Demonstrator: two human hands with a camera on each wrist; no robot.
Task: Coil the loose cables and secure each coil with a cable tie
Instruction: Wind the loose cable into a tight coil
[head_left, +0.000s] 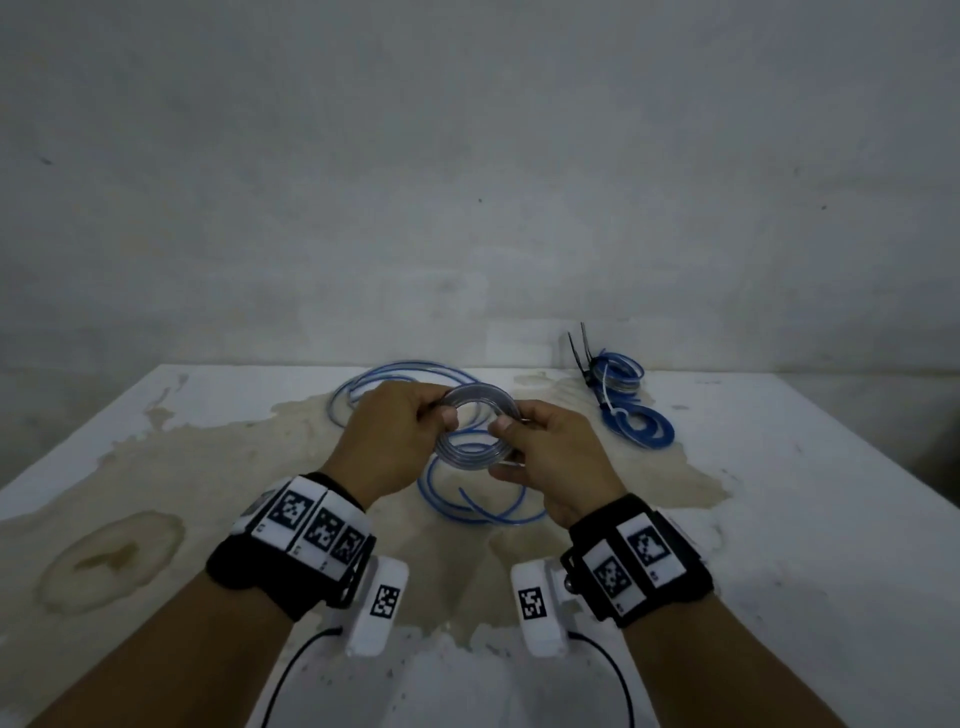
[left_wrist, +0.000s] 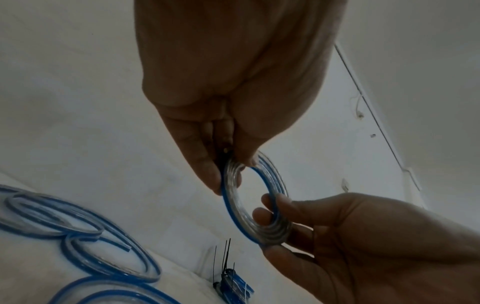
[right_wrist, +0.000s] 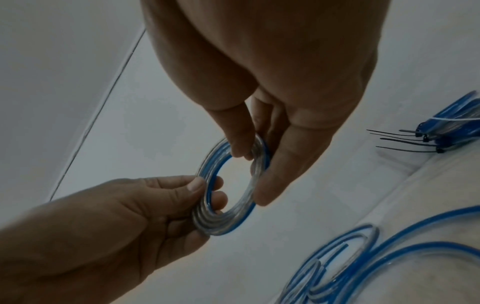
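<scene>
Both hands hold a small coil of clear, blue-striped cable (head_left: 475, 426) above the table. My left hand (head_left: 400, 431) pinches the coil's left side between thumb and fingers. My right hand (head_left: 540, 452) pinches its right side. The left wrist view shows the coil (left_wrist: 233, 197) as a tight ring, with something small and dark pinched at its top by my left hand (left_wrist: 223, 160). In the right wrist view my right hand (right_wrist: 249, 156) grips the ring (right_wrist: 246, 191) from above. Loose blue cable (head_left: 467, 499) lies in wide loops under the hands.
Two tied blue coils (head_left: 631, 410) lie at the table's back right, black cable-tie tails (head_left: 579, 348) sticking up from them. The white table (head_left: 779, 519) is stained brown in the middle. A grey wall stands right behind its far edge.
</scene>
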